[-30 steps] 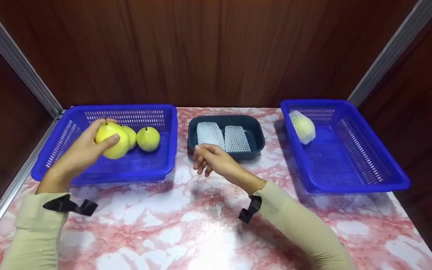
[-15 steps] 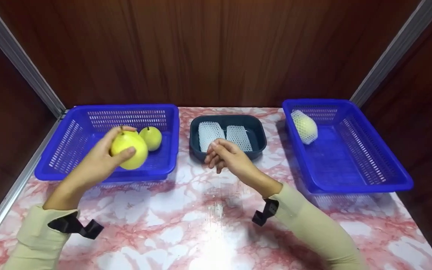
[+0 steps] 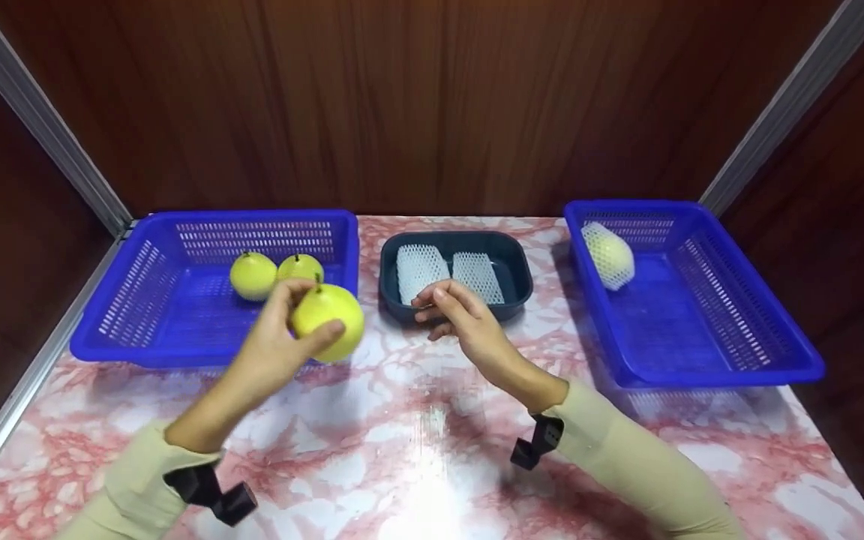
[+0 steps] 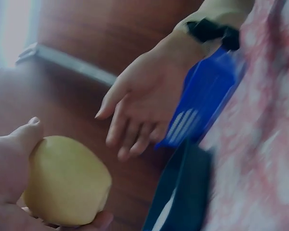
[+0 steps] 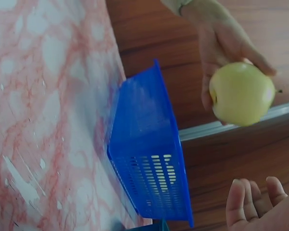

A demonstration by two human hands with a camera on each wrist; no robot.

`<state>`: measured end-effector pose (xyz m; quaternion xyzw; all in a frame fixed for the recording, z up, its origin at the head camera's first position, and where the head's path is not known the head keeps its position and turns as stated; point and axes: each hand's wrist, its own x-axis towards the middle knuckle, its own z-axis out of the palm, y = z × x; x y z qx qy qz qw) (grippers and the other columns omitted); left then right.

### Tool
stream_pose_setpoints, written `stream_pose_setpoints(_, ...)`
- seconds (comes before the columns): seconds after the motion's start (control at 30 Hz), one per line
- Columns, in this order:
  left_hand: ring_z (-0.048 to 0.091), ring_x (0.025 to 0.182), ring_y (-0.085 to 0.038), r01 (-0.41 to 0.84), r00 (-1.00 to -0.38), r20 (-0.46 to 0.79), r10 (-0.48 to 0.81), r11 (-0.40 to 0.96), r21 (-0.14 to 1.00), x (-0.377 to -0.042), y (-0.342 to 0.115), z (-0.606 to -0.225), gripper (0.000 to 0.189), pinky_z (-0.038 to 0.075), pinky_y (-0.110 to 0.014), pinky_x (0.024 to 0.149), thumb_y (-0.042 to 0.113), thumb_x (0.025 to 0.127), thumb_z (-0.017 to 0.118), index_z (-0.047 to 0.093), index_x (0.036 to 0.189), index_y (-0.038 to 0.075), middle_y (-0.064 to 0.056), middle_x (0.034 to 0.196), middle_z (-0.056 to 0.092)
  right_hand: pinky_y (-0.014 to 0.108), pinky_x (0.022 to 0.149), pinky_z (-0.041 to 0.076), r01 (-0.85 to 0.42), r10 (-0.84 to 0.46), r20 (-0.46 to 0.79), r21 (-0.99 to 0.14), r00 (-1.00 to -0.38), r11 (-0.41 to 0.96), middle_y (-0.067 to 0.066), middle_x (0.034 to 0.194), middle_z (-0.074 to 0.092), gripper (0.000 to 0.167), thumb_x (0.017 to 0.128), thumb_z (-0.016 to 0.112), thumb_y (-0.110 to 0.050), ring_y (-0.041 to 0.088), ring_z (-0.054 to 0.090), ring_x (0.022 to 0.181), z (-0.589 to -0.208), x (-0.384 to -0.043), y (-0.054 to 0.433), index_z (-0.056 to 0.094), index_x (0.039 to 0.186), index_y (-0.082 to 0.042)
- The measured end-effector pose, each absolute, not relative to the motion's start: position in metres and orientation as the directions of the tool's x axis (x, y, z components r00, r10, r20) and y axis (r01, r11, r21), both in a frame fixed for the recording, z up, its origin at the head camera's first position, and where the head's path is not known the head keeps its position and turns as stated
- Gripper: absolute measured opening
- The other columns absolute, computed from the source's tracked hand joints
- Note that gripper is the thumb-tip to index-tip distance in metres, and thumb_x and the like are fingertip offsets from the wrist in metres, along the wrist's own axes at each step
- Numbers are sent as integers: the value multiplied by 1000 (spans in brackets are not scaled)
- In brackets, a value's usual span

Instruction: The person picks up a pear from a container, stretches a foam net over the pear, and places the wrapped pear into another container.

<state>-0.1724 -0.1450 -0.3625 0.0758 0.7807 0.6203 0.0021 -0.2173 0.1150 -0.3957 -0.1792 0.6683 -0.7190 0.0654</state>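
My left hand (image 3: 274,341) grips a yellow-green pear (image 3: 331,321), stem upward, above the front right corner of the left blue basket (image 3: 177,352). In the right wrist view the same pear (image 5: 242,94) sits between thumb and fingers. Two more pears, one at the left (image 3: 253,276) and one at the right (image 3: 301,268), lie inside that basket. My right hand (image 3: 477,330) holds nothing; its fingers are loosely bent in front of the dark tray (image 3: 518,292). White foam net sleeves, one at the left (image 3: 421,271) and one at the right (image 3: 478,276), lie in the tray.
A second blue basket (image 3: 709,375) stands at the right, with a net-wrapped pear (image 3: 609,256) against its left wall. The marbled table (image 3: 402,465) is bounded by brown wood panels (image 3: 432,112) at the back and sides.
My left hand has carried the pear rightward and toward me, from over the left basket to its front right corner. My right hand has shifted a little to the right.
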Motion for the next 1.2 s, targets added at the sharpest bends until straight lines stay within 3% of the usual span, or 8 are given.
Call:
stream_pose_setpoints(0.27,57,120,-35,179,-974,152,166,161,971,-163,-109,-373,60,60,-43,87,11,85,82,50,135,1,-15,138,54,36,93,53,-179,-322,205,-978,-924,-110,22,132,55,34,109,39,-18,37,54,124,-397,-206,116,53,125,8)
stream_pose_setpoints(0.4,58,119,-31,220,-962,196,188,112,969,-162,-92,-378,60,58,-40,90,10,85,83,52,135,-1,-15,134,59,43,108,45,-226,-385,256,-966,-887,-122,22,145,45,46,109,34,-24,39,44,134,-400,-200,118,43,140,9)
stream_pose_setpoints(0.5,56,123,-29,253,-950,235,204,69,965,-164,-83,-384,60,55,-41,96,10,86,83,52,135,-3,-16,134,59,47,117,35,-250,-458,280,-960,-844,-125,24,156,34,62,110,34,-38,37,35,142,-403,-196,120,30,152,7)
stream_pose_setpoints(0.67,51,124,-29,285,-942,262,208,88,954,-167,-74,-392,59,54,-44,97,17,86,83,53,135,2,-12,134,55,50,122,23,-287,-586,307,-949,-750,-131,24,166,14,88,106,35,-60,36,16,152,-407,-189,126,8,160,4)
stream_pose_setpoints(0.73,49,123,-29,290,-942,264,206,105,951,-167,-72,-394,58,54,-45,96,18,86,84,54,134,5,-10,133,53,50,123,19,-318,-638,316,-941,-702,-115,23,167,7,87,107,36,-56,35,11,154,-408,-187,131,3,161,3)
stream_pose_setpoints(0.87,49,122,-28,292,-939,261,223,119,949,-168,-70,-398,58,54,-44,94,22,85,84,55,133,7,-9,132,53,45,125,18,-358,-709,299,-931,-639,-70,17,169,-1,86,106,55,-35,29,10,154,-410,-184,140,-1,162,-2)
stream_pose_setpoints(0.97,49,123,-27,289,-938,255,233,126,949,-167,-68,-400,59,54,-43,94,23,86,84,54,134,6,-10,133,52,40,124,22,-373,-705,291,-927,-647,-41,14,170,1,92,100,67,-19,27,16,153,-413,-182,142,1,163,-5)
stream_pose_setpoints(1.2,47,125,-29,334,-916,274,293,178,925,-162,-62,-402,64,53,-43,95,26,86,84,52,137,5,-14,135,48,34,115,40,-414,-638,337,-910,-692,-31,20,160,28,79,98,67,-12,29,42,138,-422,-182,148,19,160,0)
